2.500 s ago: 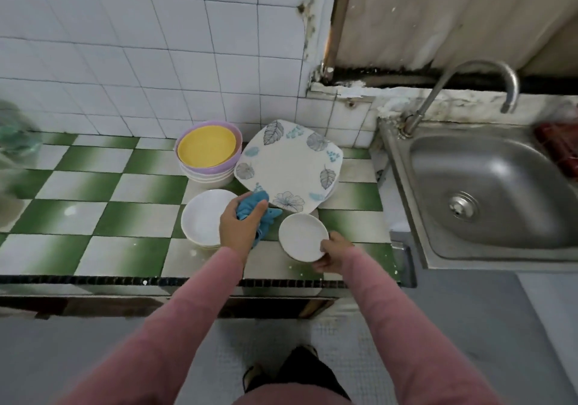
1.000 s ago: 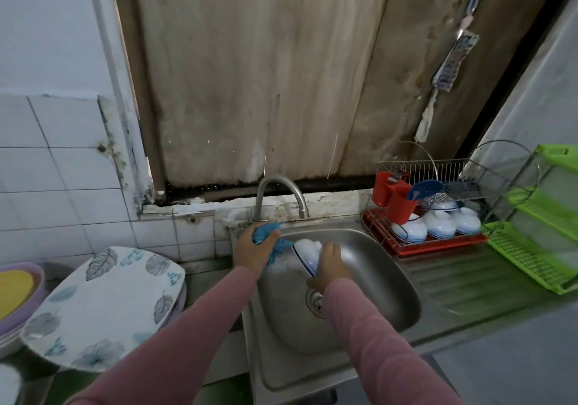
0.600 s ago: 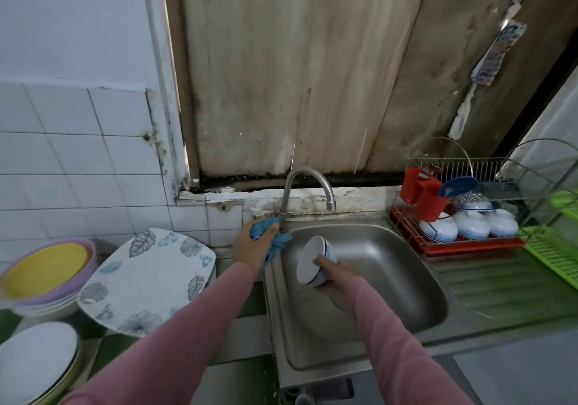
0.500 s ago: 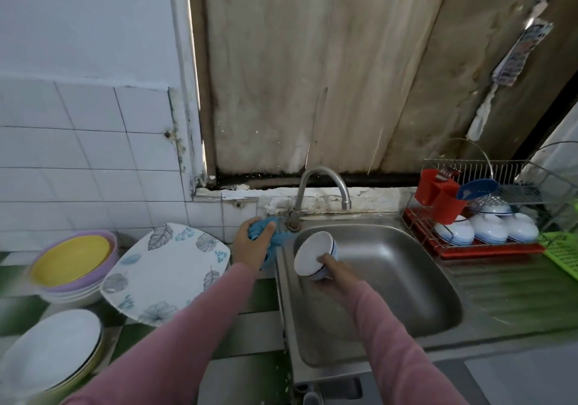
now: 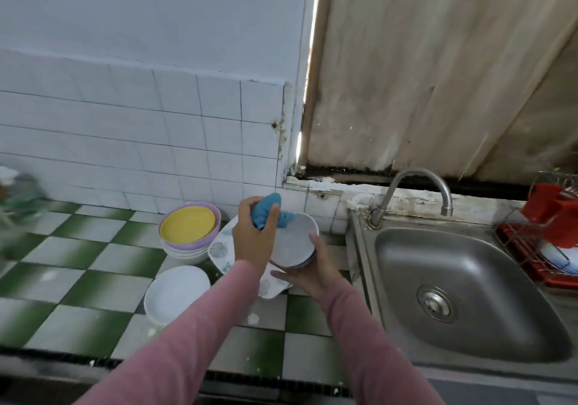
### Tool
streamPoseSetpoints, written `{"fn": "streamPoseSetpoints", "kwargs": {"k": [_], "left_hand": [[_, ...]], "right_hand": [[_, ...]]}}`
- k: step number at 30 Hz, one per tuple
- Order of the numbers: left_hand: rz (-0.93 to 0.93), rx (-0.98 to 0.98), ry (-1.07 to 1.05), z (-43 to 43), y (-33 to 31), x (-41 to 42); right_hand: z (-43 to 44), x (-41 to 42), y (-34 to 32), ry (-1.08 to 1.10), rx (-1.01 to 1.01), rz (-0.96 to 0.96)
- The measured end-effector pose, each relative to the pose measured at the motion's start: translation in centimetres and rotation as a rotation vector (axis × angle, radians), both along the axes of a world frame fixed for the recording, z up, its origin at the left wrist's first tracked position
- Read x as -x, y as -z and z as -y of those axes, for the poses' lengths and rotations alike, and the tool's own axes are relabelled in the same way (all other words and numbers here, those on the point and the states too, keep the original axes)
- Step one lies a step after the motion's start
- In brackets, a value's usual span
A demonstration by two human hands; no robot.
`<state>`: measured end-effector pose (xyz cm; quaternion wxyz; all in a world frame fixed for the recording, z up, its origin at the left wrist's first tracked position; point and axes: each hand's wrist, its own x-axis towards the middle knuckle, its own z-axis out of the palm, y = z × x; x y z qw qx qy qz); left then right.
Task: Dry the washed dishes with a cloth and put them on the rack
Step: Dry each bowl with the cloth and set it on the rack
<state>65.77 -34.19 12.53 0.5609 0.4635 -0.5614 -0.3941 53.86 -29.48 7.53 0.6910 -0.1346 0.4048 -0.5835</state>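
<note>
Your left hand (image 5: 255, 237) is clenched around a bunched blue cloth (image 5: 266, 214), and the cloth touches the upper edge of a white bowl (image 5: 292, 245). Your right hand (image 5: 311, 275) grips that bowl from below and from the side, fingers curled at its rim. The bowl is tilted, its hollow facing you, and held above the counter (image 5: 78, 282) just left of the sink (image 5: 469, 295).

The counter is tiled in green and white checks. On it, beneath your hands, lies a leaf-patterned plate (image 5: 220, 250). To its left stands a stack of bowls (image 5: 184, 250) topped by a yellow dish (image 5: 187, 225), and nearer you a stack of white plates (image 5: 175, 293).

White wall tiles (image 5: 125, 139) run behind the counter, and a worn wooden board (image 5: 438, 76) rises behind the steel sink and its curved tap (image 5: 416, 182). The red rack (image 5: 528, 256) sits at the far right edge, with white dishes in it.
</note>
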Motion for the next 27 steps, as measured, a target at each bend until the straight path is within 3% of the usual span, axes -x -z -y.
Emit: {"fn": "streamPoseSetpoints", "kwargs": {"k": [4,7,12,17,21,27], "left_hand": [[0.393,0.078,0.156,0.8,0.6,-4.1],[0.697,0.115,0.25,1.3,0.2,-6.7],[0.927,0.007,0.477,2.0,0.4,-10.5],[1.202,0.24,0.54,4.3,0.2,-12.5],[1.15,0.182,0.608,5.8,-0.3,-11.5],[0.495,-0.024,0.406,5.8,0.4,-7.9]], "right_hand": [[2.3,-7.4,-2.3,0.038,0.069,0.196],[3.5,-10.2,-3.3,0.098,0.084,0.221],[4.4,-12.2,-3.2,0.108,0.028,0.116],[5.2,-11.9,-2.3,0.141,0.023,0.134],[5.9,-10.6,-2.3,0.153,0.043,0.135],[8.1,-7.0,-2.9,0.073,0.092,-0.026]]}}
